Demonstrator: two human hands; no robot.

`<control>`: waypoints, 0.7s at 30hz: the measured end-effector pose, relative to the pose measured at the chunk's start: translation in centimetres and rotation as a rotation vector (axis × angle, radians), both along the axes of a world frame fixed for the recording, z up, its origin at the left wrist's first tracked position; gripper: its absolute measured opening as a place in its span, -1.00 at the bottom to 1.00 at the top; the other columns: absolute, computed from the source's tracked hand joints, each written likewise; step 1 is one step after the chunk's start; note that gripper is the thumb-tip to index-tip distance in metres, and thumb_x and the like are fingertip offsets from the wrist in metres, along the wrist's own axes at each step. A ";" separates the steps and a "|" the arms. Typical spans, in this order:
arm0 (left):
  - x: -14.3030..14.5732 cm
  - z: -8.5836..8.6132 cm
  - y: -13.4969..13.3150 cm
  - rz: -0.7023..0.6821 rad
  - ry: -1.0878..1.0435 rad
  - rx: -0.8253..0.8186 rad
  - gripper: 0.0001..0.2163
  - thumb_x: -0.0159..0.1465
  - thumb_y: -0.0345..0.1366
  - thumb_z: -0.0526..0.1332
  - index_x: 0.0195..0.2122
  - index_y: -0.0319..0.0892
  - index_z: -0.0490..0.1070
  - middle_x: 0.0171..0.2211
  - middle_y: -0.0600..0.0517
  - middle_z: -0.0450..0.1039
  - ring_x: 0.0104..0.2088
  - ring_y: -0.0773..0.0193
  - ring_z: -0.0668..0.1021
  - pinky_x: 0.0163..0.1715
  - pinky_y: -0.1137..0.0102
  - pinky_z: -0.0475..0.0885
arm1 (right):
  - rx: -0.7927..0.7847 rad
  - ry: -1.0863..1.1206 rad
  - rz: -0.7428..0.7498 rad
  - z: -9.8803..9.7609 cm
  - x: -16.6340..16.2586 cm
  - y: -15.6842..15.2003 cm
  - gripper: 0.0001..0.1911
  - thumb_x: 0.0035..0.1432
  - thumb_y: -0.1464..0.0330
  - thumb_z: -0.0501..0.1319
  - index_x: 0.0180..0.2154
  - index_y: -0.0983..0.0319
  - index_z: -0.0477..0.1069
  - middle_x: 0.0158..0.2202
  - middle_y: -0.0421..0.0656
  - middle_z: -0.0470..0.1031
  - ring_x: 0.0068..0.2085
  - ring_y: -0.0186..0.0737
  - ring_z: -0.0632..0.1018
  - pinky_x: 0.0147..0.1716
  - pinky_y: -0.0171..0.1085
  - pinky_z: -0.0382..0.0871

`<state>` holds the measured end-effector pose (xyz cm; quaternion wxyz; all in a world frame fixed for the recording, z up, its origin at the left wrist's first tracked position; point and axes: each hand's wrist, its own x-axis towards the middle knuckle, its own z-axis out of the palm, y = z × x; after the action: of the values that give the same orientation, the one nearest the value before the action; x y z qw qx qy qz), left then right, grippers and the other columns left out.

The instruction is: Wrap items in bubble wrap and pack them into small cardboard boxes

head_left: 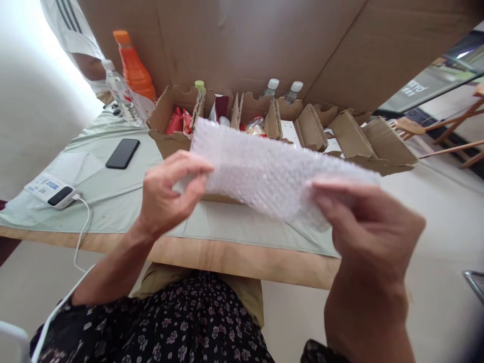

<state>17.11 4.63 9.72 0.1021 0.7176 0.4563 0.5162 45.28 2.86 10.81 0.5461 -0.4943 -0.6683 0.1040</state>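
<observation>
A strip of bubble wrap (260,174) is stretched between my two hands, above the front part of the table. My left hand (170,189) pinches its left end between thumb and fingers. At the other end, my right hand (366,222) grips the wrap, slightly blurred. The sheet slants down to the right and hides part of the cardboard boxes behind it.
Behind the wrap runs a row of open cardboard compartments (162,143), some with red packets (179,122). An orange bottle (136,68) and a clear bottle (121,93) stand at the left. A phone (123,153) and a white power bank (53,191) with a cable (88,217) lie on the cloth.
</observation>
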 end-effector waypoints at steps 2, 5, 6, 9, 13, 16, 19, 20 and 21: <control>-0.2 1.6 3.0 0.074 0.016 -0.059 -0.83 0.31 -0.33 0.20 -0.24 -0.21 0.60 -0.31 0.03 0.56 -0.28 0.28 0.55 -0.24 0.38 0.45 | -0.045 -0.096 0.092 2.3 -0.5 4.1 -0.83 0.23 0.37 0.35 -0.14 0.17 0.68 -0.26 -0.20 0.67 -0.30 -0.34 0.58 -0.34 -0.31 0.41; -1.0 2.3 7.3 0.029 0.113 -0.332 -0.83 0.26 -0.31 0.21 -0.42 -0.23 0.55 -0.56 0.12 0.32 -0.52 0.38 0.33 -0.49 0.43 0.21 | -0.360 -0.300 0.368 3.1 -0.6 10.7 -0.81 0.22 0.36 0.28 -0.20 0.26 0.66 -0.40 -0.25 0.58 -0.44 -0.43 0.44 -0.46 -0.37 0.26; -1.2 2.3 8.5 -0.009 0.169 -0.431 -0.80 0.25 -0.31 0.20 -0.51 -0.21 0.49 -0.61 0.14 0.20 -0.56 0.40 0.24 -0.52 0.43 0.12 | -0.470 -0.370 0.451 2.9 -0.5 12.6 -0.81 0.22 0.36 0.26 -0.25 0.27 0.66 -0.47 -0.28 0.52 -0.50 -0.45 0.38 -0.50 -0.38 0.21; -1.8 2.2 11.0 -0.097 0.342 -0.611 -0.69 0.21 -0.33 0.18 -0.68 -0.16 0.26 -0.65 0.17 0.02 -0.59 0.43 0.11 -0.53 0.40 0.01 | -0.611 -0.595 0.580 1.8 -0.3 16.9 -0.83 0.17 0.37 0.26 -0.36 0.23 0.64 -0.60 -0.33 0.40 -0.58 -0.44 0.31 -0.55 -0.37 0.15; -1.6 2.1 12.4 -0.090 0.524 -0.636 -0.73 0.15 -0.37 0.17 -0.69 -0.14 0.24 -0.68 0.17 0.04 -0.60 0.41 0.13 -0.50 0.40 0.03 | -0.591 -0.817 0.523 0.5 -0.4 19.1 -0.85 0.11 0.40 0.28 -0.33 0.17 0.65 -0.54 -0.30 0.49 -0.53 -0.39 0.41 -0.47 -0.35 0.23; -1.3 1.9 12.9 -0.118 0.720 -0.676 -0.77 0.11 -0.38 0.18 -0.68 -0.13 0.30 -0.72 0.19 0.08 -0.64 0.40 0.18 -0.51 0.40 0.06 | -0.575 -0.947 0.507 -0.5 -0.3 19.4 -0.85 0.08 0.36 0.30 -0.32 0.13 0.65 -0.48 -0.28 0.54 -0.47 -0.32 0.48 -0.42 -0.33 0.26; -1.7 1.7 13.2 -0.163 0.848 -0.649 -0.84 0.11 -0.36 0.21 -0.61 -0.11 0.45 -0.72 0.17 0.22 -0.63 0.35 0.28 -0.48 0.41 0.13 | -0.462 -0.905 0.485 -1.2 0.3 19.1 -0.85 0.12 0.26 0.30 -0.31 0.12 0.64 -0.41 -0.23 0.59 -0.34 -0.24 0.55 -0.33 -0.30 0.32; -1.9 1.6 13.3 -0.171 0.844 -0.613 -0.86 0.11 -0.34 0.23 -0.57 -0.10 0.51 -0.71 0.15 0.27 -0.61 0.32 0.34 -0.45 0.41 0.17 | -0.426 -0.872 0.458 -1.2 0.8 19.0 -0.83 0.14 0.23 0.28 -0.30 0.12 0.63 -0.39 -0.22 0.61 -0.30 -0.22 0.57 -0.29 -0.29 0.34; -2.2 1.6 13.3 -0.173 0.820 -0.568 -0.89 0.12 -0.32 0.25 -0.51 -0.09 0.55 -0.68 0.14 0.33 -0.56 0.29 0.40 -0.41 0.41 0.22 | -0.398 -0.845 0.428 -1.0 1.3 18.8 -0.81 0.16 0.21 0.27 -0.29 0.13 0.63 -0.37 -0.21 0.61 -0.27 -0.20 0.57 -0.25 -0.28 0.34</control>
<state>14.87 17.91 11.29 0.1481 0.8403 0.5201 0.0372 46.53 21.64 9.82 0.0899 -0.4396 -0.8842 0.1300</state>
